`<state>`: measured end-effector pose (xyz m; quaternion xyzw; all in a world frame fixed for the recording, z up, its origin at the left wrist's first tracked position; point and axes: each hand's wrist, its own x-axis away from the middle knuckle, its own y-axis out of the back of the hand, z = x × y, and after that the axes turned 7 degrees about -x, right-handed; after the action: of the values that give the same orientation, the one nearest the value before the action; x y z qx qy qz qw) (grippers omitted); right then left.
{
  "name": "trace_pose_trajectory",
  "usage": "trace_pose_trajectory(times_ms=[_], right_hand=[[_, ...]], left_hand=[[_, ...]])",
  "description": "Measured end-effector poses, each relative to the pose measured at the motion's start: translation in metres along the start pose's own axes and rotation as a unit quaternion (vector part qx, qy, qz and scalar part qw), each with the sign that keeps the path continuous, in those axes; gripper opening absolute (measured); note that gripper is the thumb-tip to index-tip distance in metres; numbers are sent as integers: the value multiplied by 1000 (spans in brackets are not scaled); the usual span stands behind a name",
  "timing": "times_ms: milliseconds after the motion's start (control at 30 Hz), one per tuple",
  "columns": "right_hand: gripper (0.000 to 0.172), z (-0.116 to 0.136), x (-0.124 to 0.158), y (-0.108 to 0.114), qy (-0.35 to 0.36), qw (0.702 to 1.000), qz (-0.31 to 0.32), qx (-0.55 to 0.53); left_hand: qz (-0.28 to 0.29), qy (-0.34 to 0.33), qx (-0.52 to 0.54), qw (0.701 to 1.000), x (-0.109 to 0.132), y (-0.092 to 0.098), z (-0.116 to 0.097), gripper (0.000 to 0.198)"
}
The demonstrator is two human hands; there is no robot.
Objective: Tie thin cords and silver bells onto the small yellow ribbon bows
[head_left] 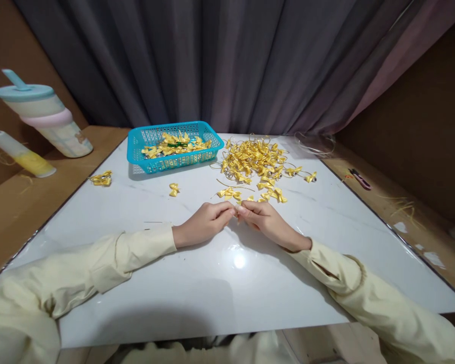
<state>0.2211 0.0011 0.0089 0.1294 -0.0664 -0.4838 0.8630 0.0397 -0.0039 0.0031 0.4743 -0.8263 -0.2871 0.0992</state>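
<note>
Over the tabletop (288,293), a close pinch!

Left hand (208,222) and right hand (266,221) meet, fingertips closed on a small piece (236,214), mostly hidden, just nearer than the bows (256,157). Delicate stuff: light, even pressure and steady wrists should serve best.

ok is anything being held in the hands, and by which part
The left hand and right hand seem to pinch a small yellow piece between them; which part is hidden.
</note>
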Motion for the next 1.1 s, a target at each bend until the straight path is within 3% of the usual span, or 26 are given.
trace_pose_trajectory(times_ms=[400, 567, 800, 1100], right_hand=[[44, 4, 1, 0, -55, 992, 33, -111], [42, 4, 0, 3, -52, 988, 19, -143], [33, 1, -2, 5, -33, 984, 87, -153], [31, -7, -1, 5, -17, 991, 47, -128]], left_hand=[[20, -5, -13, 1000, -1, -2, 1, 18], [5, 5, 65, 998, -2, -1, 2, 21], [-19, 32, 167, 985, -5, 2, 3, 25], [-24, 46, 157, 986, -6, 4, 2, 19]])
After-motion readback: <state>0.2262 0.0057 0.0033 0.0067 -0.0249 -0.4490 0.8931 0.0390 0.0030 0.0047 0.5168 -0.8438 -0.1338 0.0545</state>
